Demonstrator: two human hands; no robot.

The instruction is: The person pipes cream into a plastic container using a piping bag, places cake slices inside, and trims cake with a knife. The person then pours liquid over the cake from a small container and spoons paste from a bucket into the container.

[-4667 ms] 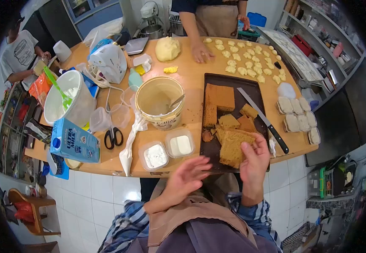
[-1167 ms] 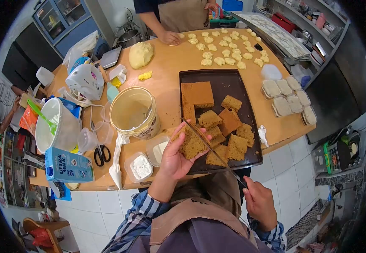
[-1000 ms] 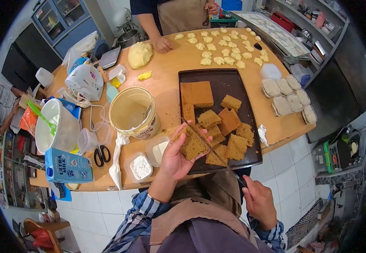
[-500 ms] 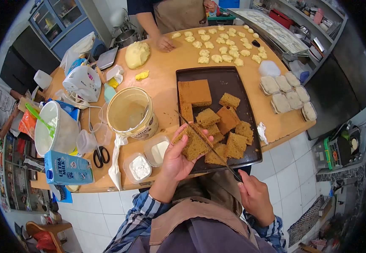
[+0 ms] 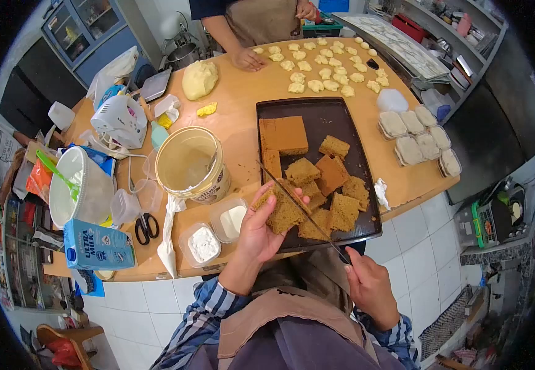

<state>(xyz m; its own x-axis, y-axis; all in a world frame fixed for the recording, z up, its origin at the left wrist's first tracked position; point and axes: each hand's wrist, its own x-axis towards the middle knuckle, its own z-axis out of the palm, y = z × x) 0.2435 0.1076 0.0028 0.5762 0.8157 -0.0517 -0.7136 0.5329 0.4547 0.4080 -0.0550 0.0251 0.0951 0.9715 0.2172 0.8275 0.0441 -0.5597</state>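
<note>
My left hand (image 5: 260, 231) is closed around a square piece of brown sponge cake (image 5: 284, 216), held up over the near left edge of a dark baking tray (image 5: 366, 213). In my right hand (image 5: 371, 287) is the dark handle of a long thin knife (image 5: 307, 216). Its blade runs up and left across the cake piece; I cannot tell how deep it sits. On the tray lie several cut cake pieces (image 5: 344, 213) and a larger uncut cake block (image 5: 285, 135).
To the left stand a big tub (image 5: 175, 139), two small containers of white cream (image 5: 204, 244), scissors (image 5: 147, 228), a piping bag (image 5: 169, 240) and a milk carton (image 5: 98, 245). Dough pieces (image 5: 326, 73) and a dough lump (image 5: 200, 80) lie farther back, near another person's hand (image 5: 247, 60). Lidded boxes (image 5: 428, 147) sit right.
The other person's hand at the back has shifted slightly to the right. My hands, the knife and the held cake look nearly the same.
</note>
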